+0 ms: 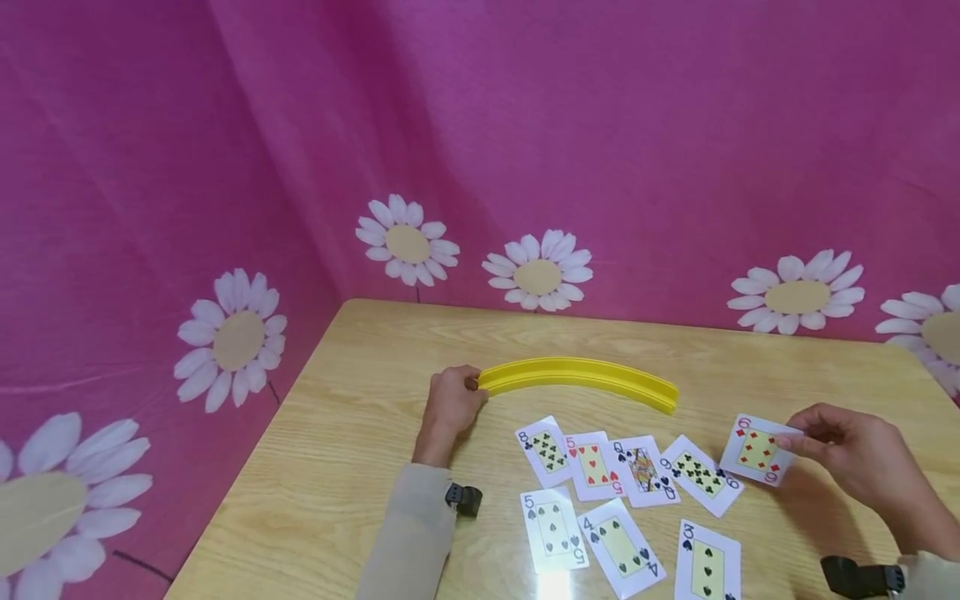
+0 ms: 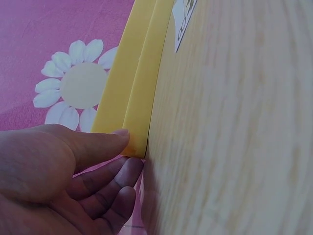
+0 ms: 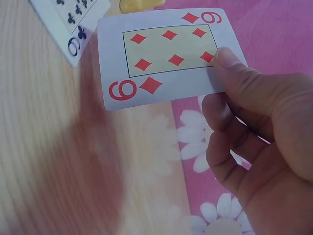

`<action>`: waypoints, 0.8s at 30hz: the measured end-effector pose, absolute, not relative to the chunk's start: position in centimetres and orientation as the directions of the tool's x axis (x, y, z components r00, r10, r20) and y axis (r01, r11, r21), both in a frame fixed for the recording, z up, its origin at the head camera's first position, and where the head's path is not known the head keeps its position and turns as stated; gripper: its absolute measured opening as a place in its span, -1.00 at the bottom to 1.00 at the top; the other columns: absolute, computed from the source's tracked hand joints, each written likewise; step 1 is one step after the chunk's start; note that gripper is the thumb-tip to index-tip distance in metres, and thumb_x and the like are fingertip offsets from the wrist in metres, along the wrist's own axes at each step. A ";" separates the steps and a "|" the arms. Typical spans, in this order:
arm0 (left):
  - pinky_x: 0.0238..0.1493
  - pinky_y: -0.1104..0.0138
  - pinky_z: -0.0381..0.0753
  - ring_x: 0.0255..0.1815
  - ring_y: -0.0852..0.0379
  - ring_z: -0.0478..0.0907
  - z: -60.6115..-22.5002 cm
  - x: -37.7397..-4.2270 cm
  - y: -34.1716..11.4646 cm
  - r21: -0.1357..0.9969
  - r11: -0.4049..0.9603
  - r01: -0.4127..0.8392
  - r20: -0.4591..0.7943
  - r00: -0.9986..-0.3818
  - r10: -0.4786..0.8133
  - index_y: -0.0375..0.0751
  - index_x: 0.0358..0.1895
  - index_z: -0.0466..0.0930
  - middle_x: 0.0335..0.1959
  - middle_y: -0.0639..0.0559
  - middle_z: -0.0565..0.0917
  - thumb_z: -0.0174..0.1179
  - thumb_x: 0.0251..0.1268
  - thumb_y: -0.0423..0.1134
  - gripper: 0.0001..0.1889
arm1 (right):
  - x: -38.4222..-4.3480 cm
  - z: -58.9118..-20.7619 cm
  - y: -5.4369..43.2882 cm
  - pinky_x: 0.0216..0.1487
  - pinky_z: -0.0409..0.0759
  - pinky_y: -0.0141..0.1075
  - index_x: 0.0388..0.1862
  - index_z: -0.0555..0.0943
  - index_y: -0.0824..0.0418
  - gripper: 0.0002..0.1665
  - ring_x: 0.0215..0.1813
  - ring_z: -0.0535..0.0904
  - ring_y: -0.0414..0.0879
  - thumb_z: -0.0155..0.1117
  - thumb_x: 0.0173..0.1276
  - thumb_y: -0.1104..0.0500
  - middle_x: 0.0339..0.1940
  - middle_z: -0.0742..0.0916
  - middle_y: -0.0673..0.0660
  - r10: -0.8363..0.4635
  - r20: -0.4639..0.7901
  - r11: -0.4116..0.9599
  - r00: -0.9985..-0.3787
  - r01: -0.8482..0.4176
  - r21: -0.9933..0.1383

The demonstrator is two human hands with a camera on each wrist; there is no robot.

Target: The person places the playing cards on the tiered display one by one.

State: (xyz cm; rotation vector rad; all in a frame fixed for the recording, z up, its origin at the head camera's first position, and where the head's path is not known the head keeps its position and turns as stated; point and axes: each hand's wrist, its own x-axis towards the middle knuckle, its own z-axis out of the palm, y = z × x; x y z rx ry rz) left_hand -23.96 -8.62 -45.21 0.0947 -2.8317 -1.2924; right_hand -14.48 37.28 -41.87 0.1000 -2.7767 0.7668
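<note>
A curved yellow card holder (image 1: 577, 372) with a groove along it stands on the table. My left hand (image 1: 453, 402) pinches its left end; the left wrist view shows the thumb (image 2: 110, 143) on its face and the fingertips curled at the end. In my right hand (image 1: 862, 450) is the six of diamonds playing card (image 3: 168, 54), gripped at one edge between thumb and fingers. That card is raised over the table and overlaps a corner of the nine of clubs (image 1: 702, 475) in the head view.
Left of the nine lie the queen of spades (image 1: 643, 471), five of hearts (image 1: 596, 465) and eight of clubs (image 1: 544, 451). Nearer are the five of spades (image 1: 553, 530), four of spades (image 1: 621, 548) and three of spades (image 1: 708, 562). Behind the wooden table (image 1: 360, 400) hangs a pink flowered cloth (image 1: 637, 150).
</note>
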 end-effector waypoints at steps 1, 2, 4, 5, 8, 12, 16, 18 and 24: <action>-0.07 0.23 0.62 -0.17 0.05 0.59 -45.2 -24.0 -8.6 0.755 0.654 -0.039 0.005 -0.998 -0.065 -0.32 0.12 0.67 -0.17 -0.13 0.70 0.40 0.21 -0.42 -0.62 | -14.6 -41.8 37.1 -0.53 0.36 -0.37 -0.39 0.66 0.25 -0.83 -0.51 0.39 -0.24 0.53 0.21 0.24 -0.53 0.66 0.03 0.000 0.263 0.859 -0.965 -0.135 -0.494; -0.07 0.23 0.62 -0.17 0.05 0.59 -45.2 -24.0 -8.6 0.756 0.654 -0.037 0.008 -0.998 -0.065 -0.32 0.12 0.67 -0.17 -0.13 0.70 0.39 0.20 -0.42 -0.62 | -14.8 -41.7 37.0 -0.53 0.36 -0.37 -0.39 0.66 0.25 -0.83 -0.51 0.40 -0.23 0.52 0.22 0.23 -0.53 0.66 0.03 -0.003 0.260 0.860 -0.966 -0.135 -0.493; -0.07 0.22 0.62 -0.16 0.05 0.59 -45.2 -24.1 -8.7 0.755 0.655 -0.032 0.012 -0.998 -0.062 -0.31 0.11 0.68 -0.17 -0.12 0.70 0.39 0.21 -0.42 -0.63 | -15.1 -41.5 36.7 -0.53 0.37 -0.36 -0.37 0.66 0.25 -0.83 -0.49 0.40 -0.21 0.51 0.24 0.21 -0.51 0.66 0.04 -0.006 0.246 0.862 -0.969 -0.130 -0.490; -0.06 0.22 0.62 -0.16 0.05 0.59 -45.1 -24.0 -8.6 0.755 0.655 -0.032 0.012 -0.998 -0.062 -0.31 0.11 0.68 -0.17 -0.13 0.70 0.39 0.21 -0.42 -0.63 | -15.2 -41.4 36.5 -0.52 0.37 -0.35 -0.37 0.66 0.26 -0.83 -0.49 0.40 -0.20 0.51 0.24 0.21 -0.50 0.66 0.04 -0.006 0.245 0.864 -0.970 -0.128 -0.487; -0.05 0.21 0.62 -0.15 0.04 0.59 -45.1 -24.0 -8.6 0.754 0.656 -0.037 0.008 -0.998 -0.065 -0.31 0.11 0.68 -0.16 -0.13 0.70 0.39 0.21 -0.42 -0.63 | -15.7 -41.0 36.0 -0.51 0.38 -0.35 -0.35 0.66 0.26 -0.81 -0.47 0.42 -0.20 0.50 0.26 0.18 -0.48 0.67 0.05 -0.013 0.232 0.859 -0.973 -0.129 -0.495; -0.04 0.20 0.62 -0.14 0.04 0.58 -45.2 -24.0 -8.7 0.749 0.661 -0.042 0.010 -0.997 -0.075 -0.31 0.11 0.68 -0.15 -0.13 0.70 0.39 0.22 -0.42 -0.64 | -16.6 -40.5 35.2 -0.51 0.42 -0.35 -0.37 0.67 0.24 -0.84 -0.48 0.45 -0.23 0.50 0.25 0.21 -0.48 0.69 0.05 -0.048 0.263 0.841 -0.964 -0.180 -0.509; -0.04 0.19 0.62 -0.13 0.02 0.59 -45.3 -23.9 -8.7 0.742 0.670 -0.025 0.031 -0.997 -0.072 -0.33 0.10 0.68 -0.15 -0.15 0.70 0.39 0.22 -0.42 -0.64 | -17.4 -40.2 34.2 -0.51 0.47 -0.34 -0.35 0.67 0.24 -0.86 -0.46 0.48 -0.22 0.49 0.26 0.23 -0.46 0.69 0.06 -0.075 0.268 0.822 -0.961 -0.212 -0.529; -0.04 0.19 0.62 -0.13 0.02 0.60 -45.3 -23.9 -8.6 0.743 0.669 -0.020 0.036 -0.997 -0.070 -0.33 0.10 0.68 -0.16 -0.15 0.71 0.39 0.22 -0.42 -0.65 | -17.7 -40.2 33.6 -0.50 0.48 -0.34 -0.34 0.68 0.25 -0.86 -0.45 0.49 -0.20 0.49 0.26 0.23 -0.45 0.70 0.07 -0.080 0.258 0.815 -0.963 -0.212 -0.539; -0.04 0.19 0.62 -0.14 0.03 0.60 -45.3 -24.0 -8.5 0.750 0.661 -0.024 0.031 -0.997 -0.072 -0.32 0.09 0.69 -0.17 -0.13 0.71 0.40 0.21 -0.41 -0.64 | -18.9 -40.2 32.0 -0.48 0.51 -0.33 -0.35 0.69 0.24 -0.88 -0.42 0.52 -0.16 0.50 0.25 0.25 -0.42 0.71 0.07 -0.103 0.271 0.789 -0.957 -0.245 -0.564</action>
